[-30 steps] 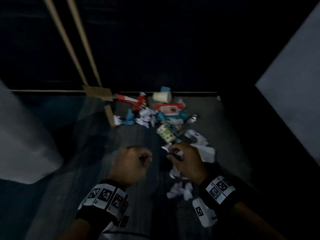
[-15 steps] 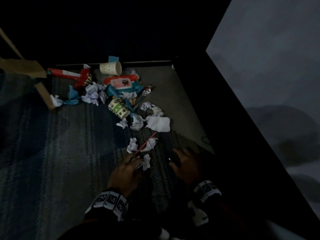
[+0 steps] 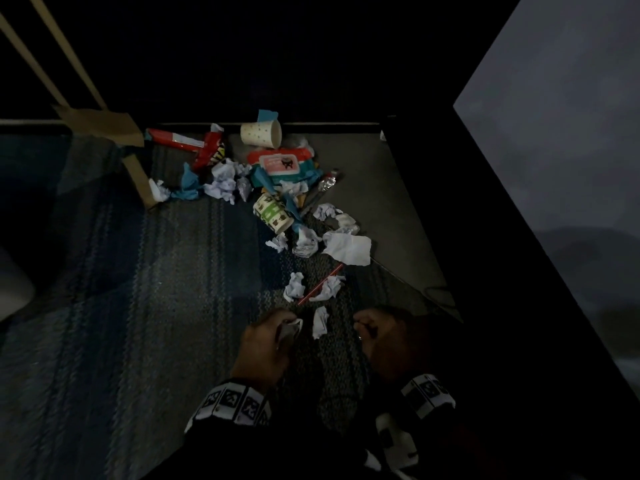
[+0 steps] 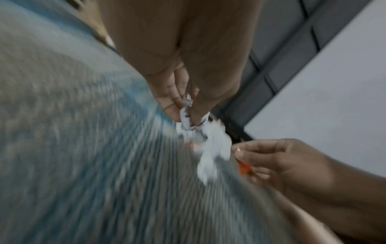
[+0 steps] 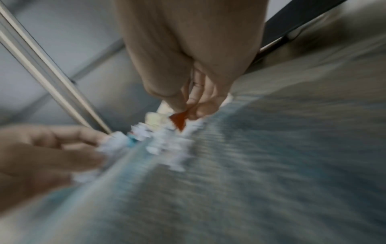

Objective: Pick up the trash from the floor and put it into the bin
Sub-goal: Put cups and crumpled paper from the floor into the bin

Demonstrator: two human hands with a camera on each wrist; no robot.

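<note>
Since half a second ago: left hand (image 3: pixel 266 344) lifted off the rug (image 3: pixel 138 306), now pinching a crumpled paper scrap (image 3: pixel 290 330); red straw (image 3: pixel 320 284) unmoved. Right hand (image 3: pixel 384 341): fingers curled, pinching a small orange-red scrap (image 5: pixel 178 121). Litter beyond the straw: crumpled papers (image 3: pixel 225 183), spotted paper cup (image 3: pixel 261 133), green-printed cup (image 3: pixel 273 213), wipes packet (image 3: pixel 280 162), red wrapper (image 3: pixel 187 142), cardboard strip (image 3: pixel 138 178). One paper ball (image 3: pixel 320 322) lies between the hands. Dark furniture edge (image 3: pixel 450 237) stands right of the straw. Wrist views motion-blurred; bin not identifiable.
</note>
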